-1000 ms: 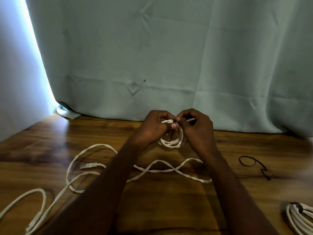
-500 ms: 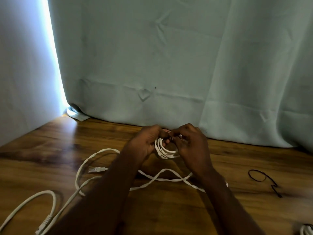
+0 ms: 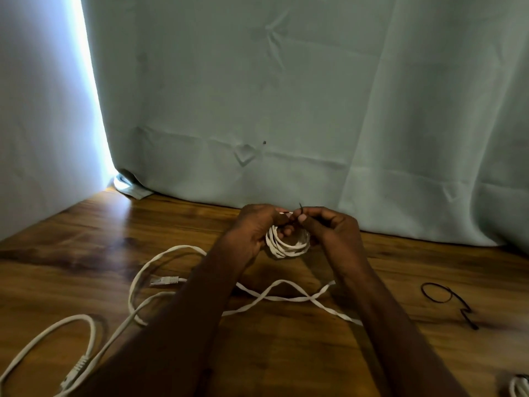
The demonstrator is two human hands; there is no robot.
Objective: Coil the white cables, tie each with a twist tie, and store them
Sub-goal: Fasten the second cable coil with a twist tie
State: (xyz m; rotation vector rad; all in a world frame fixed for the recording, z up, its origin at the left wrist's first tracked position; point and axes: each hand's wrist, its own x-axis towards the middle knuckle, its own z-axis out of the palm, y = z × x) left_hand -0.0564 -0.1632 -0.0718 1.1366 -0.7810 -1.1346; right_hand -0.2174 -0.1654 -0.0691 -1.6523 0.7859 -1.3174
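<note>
- A loose white cable (image 3: pixel 86 333) lies on the wooden table (image 3: pixel 286 353) at the near left, in a wide loop, with a connector near the bottom edge.
- A second loose white cable (image 3: pixel 160 259) curves further right; its plug (image 3: pixel 164 280) rests on the wood, and a flat stretch crosses itself between the two forearms.
- The left hand (image 3: pixel 254 227) grips the left side of a small white coil (image 3: pixel 287 243), fingers curled around the stacked turns, holding it above the table near the far edge.
- The right hand (image 3: pixel 332 227) has its fingers bent, thumb and fingertips pinching a thin dark twist tie (image 3: pixel 300 209) at the top of the coil; its tip sticks up just above the fingers.
- A spare black twist tie (image 3: pixel 446 299) lies on the table to the right, well apart from the hands.
- A finished white bundle (image 3: pixel 519 388) shows partly at the near right corner.
- A pale green curtain (image 3: pixel 286 96) hangs behind the table.
</note>
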